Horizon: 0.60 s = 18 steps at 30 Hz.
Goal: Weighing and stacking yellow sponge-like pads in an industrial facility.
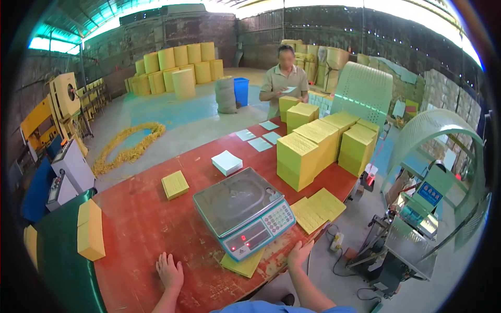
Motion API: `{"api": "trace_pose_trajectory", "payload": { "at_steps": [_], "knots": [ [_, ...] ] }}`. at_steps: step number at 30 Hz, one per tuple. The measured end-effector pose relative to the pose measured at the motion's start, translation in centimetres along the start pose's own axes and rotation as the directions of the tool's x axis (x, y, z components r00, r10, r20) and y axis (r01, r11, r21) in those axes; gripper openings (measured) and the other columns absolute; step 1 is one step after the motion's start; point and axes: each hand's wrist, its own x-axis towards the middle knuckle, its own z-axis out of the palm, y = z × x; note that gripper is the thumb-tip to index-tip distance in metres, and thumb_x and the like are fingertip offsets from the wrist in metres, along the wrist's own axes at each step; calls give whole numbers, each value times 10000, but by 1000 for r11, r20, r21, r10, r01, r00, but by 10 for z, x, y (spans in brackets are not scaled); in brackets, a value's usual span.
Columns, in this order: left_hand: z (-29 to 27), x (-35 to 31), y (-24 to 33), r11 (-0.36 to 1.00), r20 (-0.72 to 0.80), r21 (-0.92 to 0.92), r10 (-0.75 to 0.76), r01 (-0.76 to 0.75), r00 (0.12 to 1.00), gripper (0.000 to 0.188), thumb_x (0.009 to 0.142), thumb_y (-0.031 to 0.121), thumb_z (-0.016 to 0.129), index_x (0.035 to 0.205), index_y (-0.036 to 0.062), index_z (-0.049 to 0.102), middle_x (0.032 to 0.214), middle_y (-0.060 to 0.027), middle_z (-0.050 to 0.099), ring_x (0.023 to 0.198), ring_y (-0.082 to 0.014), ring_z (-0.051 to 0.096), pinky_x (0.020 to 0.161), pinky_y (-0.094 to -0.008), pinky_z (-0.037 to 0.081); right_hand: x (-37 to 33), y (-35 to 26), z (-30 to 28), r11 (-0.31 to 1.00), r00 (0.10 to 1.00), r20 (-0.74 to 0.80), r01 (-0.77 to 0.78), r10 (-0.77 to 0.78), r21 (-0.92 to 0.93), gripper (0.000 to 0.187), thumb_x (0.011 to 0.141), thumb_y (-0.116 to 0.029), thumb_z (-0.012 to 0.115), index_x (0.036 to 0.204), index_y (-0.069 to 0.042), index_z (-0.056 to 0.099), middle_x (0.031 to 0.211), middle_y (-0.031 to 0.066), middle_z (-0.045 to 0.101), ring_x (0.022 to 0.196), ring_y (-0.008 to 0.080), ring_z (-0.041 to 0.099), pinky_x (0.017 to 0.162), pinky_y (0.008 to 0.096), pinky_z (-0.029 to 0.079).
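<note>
My left hand (170,271) lies flat on the red table (135,229), fingers spread and holding nothing. By the table's near right edge is my right hand (299,254), fingers stretched out, just below a few yellow paper sheets (318,208). Between and beyond my hands stands a digital weighing scale (240,203) with a bare metal pan and a lit red display. Another yellow paper stack (245,263) sticks out from under its front. Left of the scale sits a small yellow paper stack (175,184); behind it, a stack of white cards (227,163).
Tall yellow paper stacks (302,156) fill the table's far right. Several pale sheets (259,144) lie beyond the scale. A person (286,81) stands across the table holding a sheet. A machine (412,229) stands to the right, yellow blocks (91,229) to the left.
</note>
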Motion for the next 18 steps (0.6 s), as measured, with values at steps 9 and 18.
{"api": "trace_pose_trajectory", "payload": {
  "at_steps": [9,18],
  "knots": [
    [-2,0,0,1000,2,13,6,-6,1000,496,890,286,615,1285,2,523,1417,-203,451,1360,-349,362,1145,-512,235,4,13,3,993,994,3,112,-112,30,597,916,-119,514,1429,83,285,1383,282,426,1287,393,427,1095,416,319],
    [-6,0,1,1000,21,27,6,-7,1000,499,899,303,608,1289,3,522,1423,-195,437,1371,-337,344,1151,-511,229,8,15,3,987,991,61,115,-123,108,611,903,-109,521,1436,82,288,1392,270,424,1291,382,428,1099,416,314]
  ]
}}
